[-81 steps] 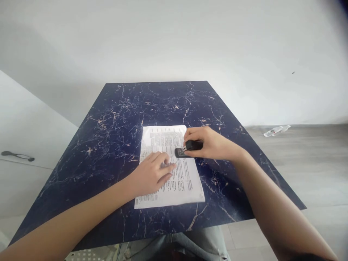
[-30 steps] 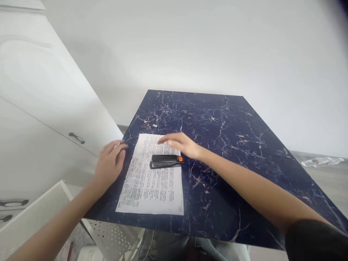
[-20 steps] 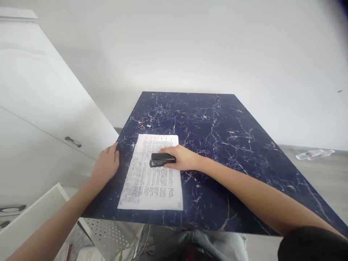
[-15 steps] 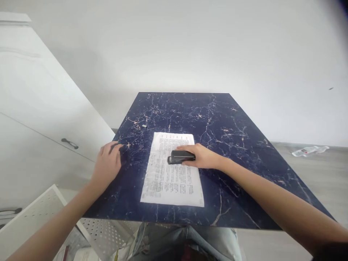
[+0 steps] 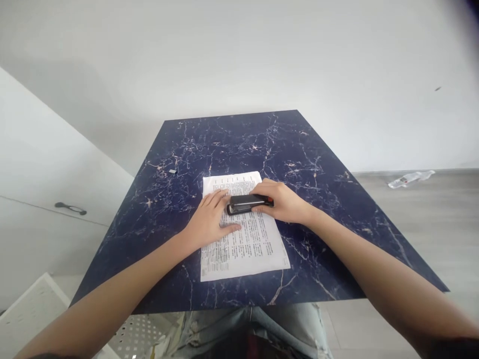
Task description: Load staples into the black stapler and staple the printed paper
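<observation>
A black stapler [image 5: 247,202] lies across the printed paper sheet [image 5: 247,254], its front end pointing left. Wrapped round its rear part is my right hand [image 5: 282,199], thumb on the near side and fingers on the far side. My left hand [image 5: 209,219] rests on the left part of the sheet, fingers and thumb spread, the fingertips close to the stapler's front end. Whether those fingertips touch the stapler, I cannot tell. The sheet lies on a dark blue marble-patterned table [image 5: 157,269].
A small pale piece [image 5: 172,171] lies on the table left of the sheet's far end. White cabinet doors with a dark handle [image 5: 70,208] stand at the left. A white perforated rack [image 5: 140,331] is below the near left edge. Clear plastic packaging [image 5: 410,179] lies on the floor at right.
My left hand has moved right, from the table's left edge onto the sheet beside the stapler. My right hand still holds the stapler. The view has shifted and tilted slightly.
</observation>
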Action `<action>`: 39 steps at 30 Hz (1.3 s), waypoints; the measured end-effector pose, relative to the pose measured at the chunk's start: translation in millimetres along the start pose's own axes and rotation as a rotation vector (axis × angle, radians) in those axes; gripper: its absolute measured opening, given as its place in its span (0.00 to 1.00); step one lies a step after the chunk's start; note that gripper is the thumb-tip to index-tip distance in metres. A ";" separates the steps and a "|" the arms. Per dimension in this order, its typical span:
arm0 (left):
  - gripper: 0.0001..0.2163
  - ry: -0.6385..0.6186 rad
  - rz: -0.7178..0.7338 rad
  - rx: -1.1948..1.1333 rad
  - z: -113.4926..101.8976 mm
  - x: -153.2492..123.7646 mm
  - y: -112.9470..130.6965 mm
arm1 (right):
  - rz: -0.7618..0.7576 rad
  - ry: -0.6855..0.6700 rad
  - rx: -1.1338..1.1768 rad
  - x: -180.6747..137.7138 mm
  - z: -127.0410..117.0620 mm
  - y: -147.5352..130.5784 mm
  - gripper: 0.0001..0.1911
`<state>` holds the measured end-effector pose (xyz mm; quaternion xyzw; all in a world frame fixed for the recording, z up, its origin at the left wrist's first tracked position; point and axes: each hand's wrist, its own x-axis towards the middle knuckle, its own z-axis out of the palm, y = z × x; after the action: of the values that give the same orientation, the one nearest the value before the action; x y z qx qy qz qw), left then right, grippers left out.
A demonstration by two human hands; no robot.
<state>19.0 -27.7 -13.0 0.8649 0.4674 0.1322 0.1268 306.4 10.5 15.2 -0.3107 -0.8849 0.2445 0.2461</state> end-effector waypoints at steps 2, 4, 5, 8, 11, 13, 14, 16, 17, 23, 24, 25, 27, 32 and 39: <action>0.44 0.033 -0.011 -0.027 3.6 -1.7 0.8 | 0.030 0.004 0.021 2.4 5.1 -1.4 0.09; 0.45 0.063 -0.017 -0.049 5.4 -2.1 0.9 | 0.040 -0.020 0.030 5.2 8.6 -2.3 0.08; 0.45 0.081 -0.015 -0.053 6.0 -2.0 0.4 | 0.036 -0.036 0.035 6.2 8.7 -2.0 0.09; 0.43 0.117 -0.010 -0.070 6.6 -2.5 -3.2 | 0.101 -0.074 0.141 5.7 1.4 4.0 0.21; 0.41 0.081 -0.051 -0.120 4.0 -4.8 -6.4 | 0.259 -0.121 0.431 0.6 -11.1 15.7 0.27; 0.41 0.050 -0.095 -0.157 0.8 -6.4 -7.1 | 0.311 -0.153 0.612 -2.8 -15.7 24.3 0.21; 0.40 0.040 -0.117 -0.172 -0.9 -6.8 -7.0 | 0.322 -0.165 0.678 -3.9 -16.0 28.4 0.19; 0.40 0.032 -0.157 -0.197 -3.6 -7.0 -6.2 | 0.348 -0.168 0.768 -4.9 -13.5 35.8 0.17; 0.40 0.032 -0.169 -0.206 -4.5 -6.7 -5.8 | 0.368 -0.154 0.797 -4.9 -11.4 39.1 0.17; 0.41 0.053 -0.198 -0.273 -4.3 -5.5 -5.8 | 0.435 -0.099 0.784 -4.6 -10.0 47.3 0.20; 0.42 0.060 -0.210 -0.285 -4.0 -5.5 -6.1 | 0.418 -0.102 0.753 -4.4 -11.5 45.7 0.21; 0.42 0.066 -0.222 -0.295 -3.9 -5.5 -6.3 | 0.391 -0.099 0.708 -3.9 -12.5 42.9 0.22; 0.43 0.073 -0.230 -0.318 -4.5 -5.4 -6.2 | 0.297 -0.075 0.569 -1.6 -11.5 34.0 0.27; 0.44 0.183 -0.129 -0.489 -9.8 -8.5 -3.1 | 0.100 -0.050 0.264 5.2 8.6 5.1 0.22; 0.17 0.480 -0.213 -1.320 -10.9 -15.0 4.6 | -0.197 0.386 -0.115 -2.9 17.5 -19.1 0.25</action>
<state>10.9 -41.8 -2.9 0.5040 0.3866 0.5615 0.5303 289.9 -9.5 12.2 -0.2776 -0.8599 0.1043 0.4155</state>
